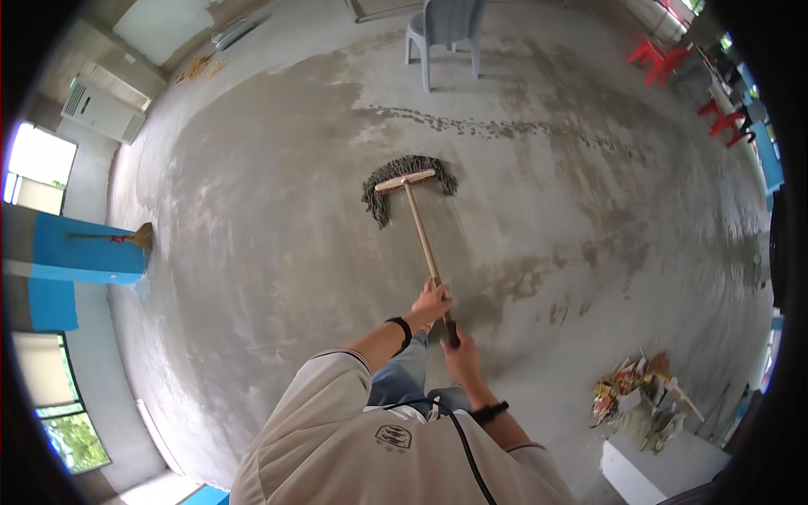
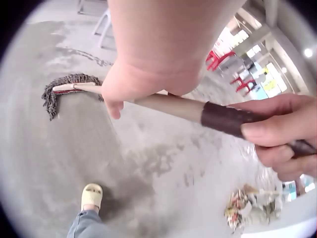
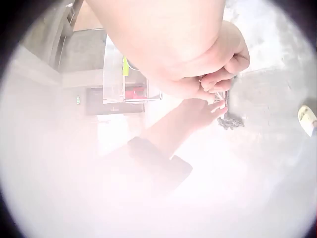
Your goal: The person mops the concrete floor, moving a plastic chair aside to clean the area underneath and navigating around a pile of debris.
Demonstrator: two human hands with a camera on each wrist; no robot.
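Note:
A mop with a wooden handle (image 1: 423,236) reaches forward from the person's body. Its dark string head (image 1: 412,162) lies spread on the concrete floor, the strands bending round both ends of a pale crossbar (image 1: 406,181). The left hand (image 1: 431,301) grips the handle partway down. Nearer the body, the right hand (image 1: 463,358) holds the top end, with fingers and thumb wrapped round the dark brown grip (image 2: 225,118) in the left wrist view. Glare washes out much of the right wrist view, where the right hand (image 3: 225,57) is curled close by the left hand (image 3: 200,113).
A grey plastic chair (image 1: 446,34) stands ahead, and red stools (image 1: 656,61) are at the far right. Debris (image 1: 627,391) is heaped at the lower right beside a white block (image 1: 661,467). A broom (image 1: 139,237) leans by the blue pillar (image 1: 84,252). Wet patches darken the floor.

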